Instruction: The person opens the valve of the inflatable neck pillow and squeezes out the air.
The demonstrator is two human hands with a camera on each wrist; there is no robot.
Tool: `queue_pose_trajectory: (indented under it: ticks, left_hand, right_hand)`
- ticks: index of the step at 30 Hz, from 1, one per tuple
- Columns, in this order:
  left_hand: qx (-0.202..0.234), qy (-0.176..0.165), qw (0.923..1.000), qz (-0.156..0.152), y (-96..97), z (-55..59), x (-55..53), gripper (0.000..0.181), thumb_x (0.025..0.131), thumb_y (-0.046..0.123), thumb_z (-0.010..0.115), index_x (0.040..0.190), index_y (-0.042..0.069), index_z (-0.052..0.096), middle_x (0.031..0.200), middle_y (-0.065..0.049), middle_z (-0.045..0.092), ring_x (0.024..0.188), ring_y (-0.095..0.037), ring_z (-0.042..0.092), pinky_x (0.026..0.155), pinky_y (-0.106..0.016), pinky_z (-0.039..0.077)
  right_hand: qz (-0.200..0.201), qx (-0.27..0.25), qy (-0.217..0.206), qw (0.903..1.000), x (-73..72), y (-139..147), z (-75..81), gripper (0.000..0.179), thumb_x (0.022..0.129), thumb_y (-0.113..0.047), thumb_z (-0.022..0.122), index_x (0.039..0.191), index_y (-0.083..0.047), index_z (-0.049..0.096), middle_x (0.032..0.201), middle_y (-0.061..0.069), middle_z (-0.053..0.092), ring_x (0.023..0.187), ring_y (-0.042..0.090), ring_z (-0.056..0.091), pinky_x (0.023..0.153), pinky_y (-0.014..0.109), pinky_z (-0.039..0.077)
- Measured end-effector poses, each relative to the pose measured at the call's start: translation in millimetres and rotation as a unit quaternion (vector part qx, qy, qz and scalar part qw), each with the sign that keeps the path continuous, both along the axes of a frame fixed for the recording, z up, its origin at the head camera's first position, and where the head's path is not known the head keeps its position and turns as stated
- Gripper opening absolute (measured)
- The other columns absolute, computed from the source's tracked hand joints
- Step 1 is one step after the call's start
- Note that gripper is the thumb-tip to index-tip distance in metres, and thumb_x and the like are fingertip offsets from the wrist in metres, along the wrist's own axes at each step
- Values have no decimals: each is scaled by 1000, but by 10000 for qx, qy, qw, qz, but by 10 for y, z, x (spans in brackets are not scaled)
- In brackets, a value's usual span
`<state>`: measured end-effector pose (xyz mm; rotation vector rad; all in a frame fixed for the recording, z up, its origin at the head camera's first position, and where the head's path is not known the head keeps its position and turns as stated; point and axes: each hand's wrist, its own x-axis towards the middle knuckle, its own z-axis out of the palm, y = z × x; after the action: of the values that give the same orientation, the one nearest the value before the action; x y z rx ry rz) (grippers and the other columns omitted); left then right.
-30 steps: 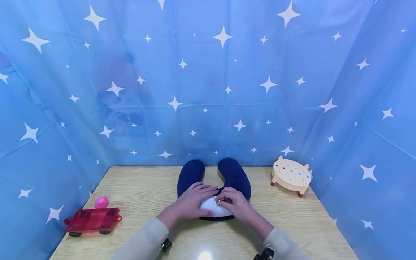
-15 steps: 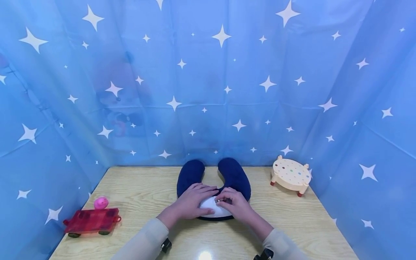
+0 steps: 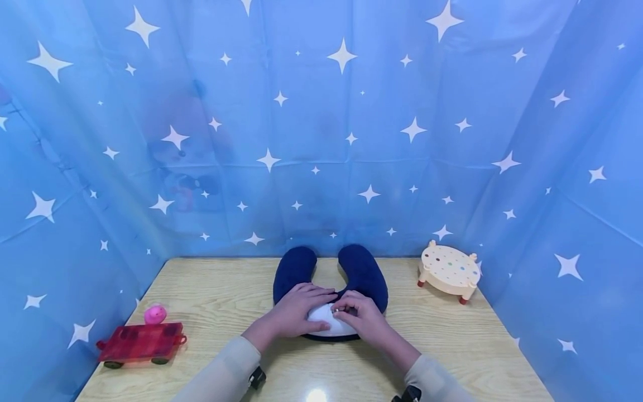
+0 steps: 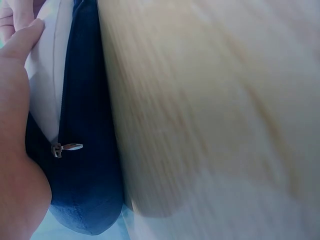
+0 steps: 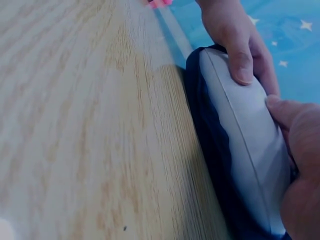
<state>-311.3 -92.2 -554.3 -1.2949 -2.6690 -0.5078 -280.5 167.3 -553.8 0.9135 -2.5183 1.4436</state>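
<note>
A navy U-shaped neck pillow (image 3: pixel 369 273) lies on the table, its white inner (image 3: pixel 321 321) showing through the opened seam. A metal zipper pull (image 4: pixel 72 147) hangs at one end of that seam in the left wrist view. My left hand (image 3: pixel 296 310) rests on the pillow's curved part, fingers outstretched across it and thumb on the white inner. My right hand (image 3: pixel 366 318) has thumb and fingertips together at the inner's far edge, pinching a small shiny piece (image 3: pixel 336 310) too small to identify. In the right wrist view, its other fingers are partly hidden behind the pillow.
On the left of the wooden table (image 3: pixel 211 290) stand a red see-through toy cart (image 3: pixel 140 341) and a pink round toy (image 3: pixel 155 314). A cream spotted toy stool (image 3: pixel 450 265) stands at the back right. Blue star-patterned curtains (image 3: pixel 321 128) border the back and sides.
Both hands keep nearly the same hold on the neck pillow. The view has shifted very slightly, moving the red cart and pink toy a little left in frame.
</note>
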Motion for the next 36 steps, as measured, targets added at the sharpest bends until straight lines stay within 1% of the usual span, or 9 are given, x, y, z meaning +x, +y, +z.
queue_pose_trajectory:
  ticks: [7, 11, 15, 18, 23, 29, 36]
  left_hand:
    - [-33, 2, 10000, 62, -7, -20, 2, 76, 103, 69, 66, 166, 28, 55, 167, 12, 52, 153, -16, 48, 128, -48, 34]
    - [-14, 25, 10000, 55, -12, -32, 0, 76, 103, 70, 66, 165, 27, 55, 167, 12, 52, 152, -17, 49, 127, -48, 34]
    - [19, -24, 10000, 56, -14, -37, -3, 76, 102, 70, 67, 165, 27, 56, 168, 11, 52, 153, -17, 48, 127, -48, 34]
    - [52, -100, 9999, 60, -13, -39, -5, 76, 102, 70, 67, 165, 28, 56, 168, 13, 51, 153, -16, 48, 128, -48, 33]
    - [131, -141, 9998, 33, -10, -55, -17, 75, 102, 69, 68, 164, 28, 57, 167, 13, 52, 153, -16, 48, 128, -48, 33]
    - [200, -181, 9996, -19, -4, -49, -19, 76, 102, 67, 70, 164, 26, 57, 166, 10, 54, 152, -16, 48, 127, -48, 33]
    - [174, -216, 9996, -20, 3, -42, -12, 76, 101, 66, 71, 164, 25, 57, 167, 10, 53, 153, -16, 48, 128, -48, 33]
  right_hand:
    - [-20, 8, -144, 9999, -16, 5, -31, 16, 102, -6, 79, 106, -21, 84, 106, 2, 74, 99, 15, 63, 83, 23, 56]
    - [-2, -21, -128, 9999, -22, 1, -44, 17, 102, -5, 79, 106, -21, 84, 105, 5, 75, 99, 15, 63, 83, 23, 55]
    - [12, -85, -141, 9999, -21, -4, -44, 18, 102, -3, 79, 106, -20, 84, 105, 9, 75, 99, 16, 63, 83, 23, 55]
    - [-10, -87, -151, 9998, -18, -3, -47, 17, 102, -4, 79, 105, -20, 84, 105, 8, 75, 99, 17, 63, 83, 22, 55]
    - [-43, -70, -102, 9999, -14, -6, -50, 16, 102, -6, 80, 105, -20, 84, 105, 2, 75, 100, 17, 64, 83, 22, 55]
    - [-94, -128, -57, 9999, -13, -6, -63, 14, 101, -6, 81, 105, -19, 85, 104, 5, 75, 98, 19, 64, 82, 23, 55]
    - [-145, -83, -1, 9999, -11, -5, -90, 11, 101, -9, 81, 105, -19, 84, 100, -6, 71, 94, 17, 62, 79, 23, 54]
